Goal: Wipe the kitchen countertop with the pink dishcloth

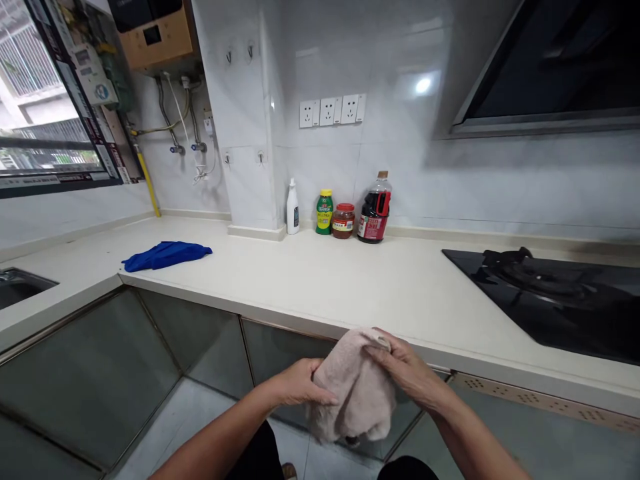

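Observation:
A pale pinkish-beige cloth (357,393) hangs bunched between my two hands, just in front of the counter's front edge. My left hand (303,383) grips its left side, thumb lying across the front and the other fingers hidden behind the fabric. At the cloth's upper right corner, my right hand (400,360) pinches the fabric between thumb and fingers. The lower part of the cloth drapes loose in folds below both hands.
The white countertop (300,287) bears a blue cloth (167,255), a white bottle (293,210), a green bottle (324,213), a red-lidded jar (343,222) and a dark sauce bottle (375,210). A black gas stove (530,313) lies right, a sink (23,287) left.

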{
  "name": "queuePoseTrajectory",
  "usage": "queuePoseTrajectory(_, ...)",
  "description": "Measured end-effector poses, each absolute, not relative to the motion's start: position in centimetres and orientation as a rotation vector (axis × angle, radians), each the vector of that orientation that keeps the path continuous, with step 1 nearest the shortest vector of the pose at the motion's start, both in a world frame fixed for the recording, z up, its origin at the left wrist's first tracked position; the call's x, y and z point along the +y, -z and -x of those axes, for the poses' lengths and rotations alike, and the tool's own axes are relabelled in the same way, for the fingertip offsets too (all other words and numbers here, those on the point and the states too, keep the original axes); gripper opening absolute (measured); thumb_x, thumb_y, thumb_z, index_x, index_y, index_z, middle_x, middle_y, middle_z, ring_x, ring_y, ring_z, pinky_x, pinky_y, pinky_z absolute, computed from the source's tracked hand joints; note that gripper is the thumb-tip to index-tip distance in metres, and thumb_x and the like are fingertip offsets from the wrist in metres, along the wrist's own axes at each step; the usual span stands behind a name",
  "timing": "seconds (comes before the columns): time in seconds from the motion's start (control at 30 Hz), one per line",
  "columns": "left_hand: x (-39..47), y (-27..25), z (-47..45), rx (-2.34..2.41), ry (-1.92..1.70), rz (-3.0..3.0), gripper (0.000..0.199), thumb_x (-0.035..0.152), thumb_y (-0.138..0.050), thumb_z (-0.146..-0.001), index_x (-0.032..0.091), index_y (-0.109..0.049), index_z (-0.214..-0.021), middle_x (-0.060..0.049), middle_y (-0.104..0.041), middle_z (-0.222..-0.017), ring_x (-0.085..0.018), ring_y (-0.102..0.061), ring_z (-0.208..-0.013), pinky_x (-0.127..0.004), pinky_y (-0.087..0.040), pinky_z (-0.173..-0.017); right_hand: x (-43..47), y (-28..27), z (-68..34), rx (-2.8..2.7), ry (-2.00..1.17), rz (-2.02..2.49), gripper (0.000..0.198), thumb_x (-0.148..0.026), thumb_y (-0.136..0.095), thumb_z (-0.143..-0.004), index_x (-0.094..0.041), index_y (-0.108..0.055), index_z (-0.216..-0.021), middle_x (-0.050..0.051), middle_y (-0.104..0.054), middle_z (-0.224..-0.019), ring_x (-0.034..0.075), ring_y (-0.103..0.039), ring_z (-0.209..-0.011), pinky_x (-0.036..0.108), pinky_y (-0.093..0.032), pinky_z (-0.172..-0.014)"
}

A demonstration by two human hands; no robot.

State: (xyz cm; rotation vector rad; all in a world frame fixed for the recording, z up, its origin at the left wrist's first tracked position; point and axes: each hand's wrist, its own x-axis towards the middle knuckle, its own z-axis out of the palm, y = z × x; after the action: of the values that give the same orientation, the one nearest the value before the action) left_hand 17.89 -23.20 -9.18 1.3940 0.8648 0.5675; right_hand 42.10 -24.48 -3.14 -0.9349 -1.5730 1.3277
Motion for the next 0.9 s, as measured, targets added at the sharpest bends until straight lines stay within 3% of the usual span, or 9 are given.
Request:
queuePoseTrajectory(0.13,-23.1,10.5,-16.3,1.017,-0.474,-1.486,0.056,0.058,-0.090,-0.051,0.015,-0.074,-0.084,-0.002,-0.070,-0.082,-0.023,-0.064,-0.084,-0.031,-0.050,-0.074,-23.9,2.1,-43.7,-1.638,-0.993,1.036,0.045,-0.066,-0.057,-0.091,-0.021,-0.066,-0.092,0.001,-0.061,-0.085,0.018,-0.056,-0.076,0.027,-0.046,-0.067)
queuePoseTrajectory(0.3,-23.8,9.7,-14.7,0.971,-0.505,-1.400,0.060,0.063,-0.086,-0.058,0.016,-0.075,-0.095,-0.003,-0.075,-0.091,-0.023,-0.067,-0.089,-0.030,-0.053,-0.078,-23.3,1.1,-44.7,-1.890,-0.539,1.085,0.039,-0.055,-0.045,-0.100,-0.025,-0.067,-0.111,0.006,-0.067,-0.111,0.023,-0.061,-0.104,0.033,-0.047,-0.089)
queuePoseTrajectory(0.43,-24.3,8.5,-13.2,1.076,-0.466,-1.346,0.052,0.061,-0.084,-0.064,0.019,-0.077,-0.094,-0.002,-0.077,-0.089,-0.025,-0.070,-0.093,-0.030,-0.054,-0.077,-23.0,1.5,-45.4,-1.911,-0.475,1.294,0.040,-0.058,-0.041,-0.102,-0.026,-0.061,-0.091,0.002,-0.065,-0.090,0.021,-0.060,-0.082,0.031,-0.046,-0.072)
queuePoseTrajectory(0.5,-24.5,8.4,-13.1,1.160,-0.504,-1.284,0.049,0.062,-0.082,-0.066,0.019,-0.077,-0.089,-0.003,-0.077,-0.087,-0.026,-0.071,-0.091,-0.031,-0.054,-0.077,-22.9,2.2,-45.2,-1.891,-0.489,1.315,0.039,-0.058,-0.041,-0.101,-0.026,-0.061,-0.090,0.001,-0.065,-0.086,0.021,-0.060,-0.080,0.031,-0.045,-0.071)
queuePoseTrajectory(0.67,-25.1,7.7,-15.5,1.048,-0.724,-0.866,0.060,0.066,-0.080,-0.070,0.013,-0.075,-0.099,-0.013,-0.079,-0.103,-0.028,-0.072,-0.100,-0.037,-0.056,-0.090,-24.7,5.0,-41.2,-1.889,-0.516,1.181,0.034,-0.039,-0.040,-0.098,-0.024,-0.065,-0.117,0.007,-0.067,-0.110,0.025,-0.062,-0.103,0.034,-0.049,-0.089)
queuePoseTrajectory(0.83,-26.2,6.3,-17.5,0.823,-0.749,-0.686,0.075,0.081,-0.062,-0.078,0.013,-0.071,-0.107,-0.016,-0.077,-0.105,-0.030,-0.071,-0.109,-0.038,-0.055,-0.098,-29.6,8.4,-34.8,-2.285,-0.447,1.067,0.044,-0.032,-0.055,-0.094,-0.031,-0.058,-0.137,0.007,-0.062,-0.114,0.023,-0.059,-0.098,0.032,-0.052,-0.081)
queuePoseTrajectory(0.9,-26.7,6.6,-17.3,0.851,-0.760,-0.721,0.067,0.072,-0.075,-0.073,0.013,-0.070,-0.107,-0.013,-0.077,-0.098,-0.028,-0.072,-0.102,-0.034,-0.056,-0.090,-31.2,8.7,-33.5,-2.415,-0.369,1.041,0.055,-0.035,-0.069,-0.087,-0.031,-0.055,-0.140,0.008,-0.060,-0.118,0.027,-0.056,-0.102,0.035,-0.053,-0.081)
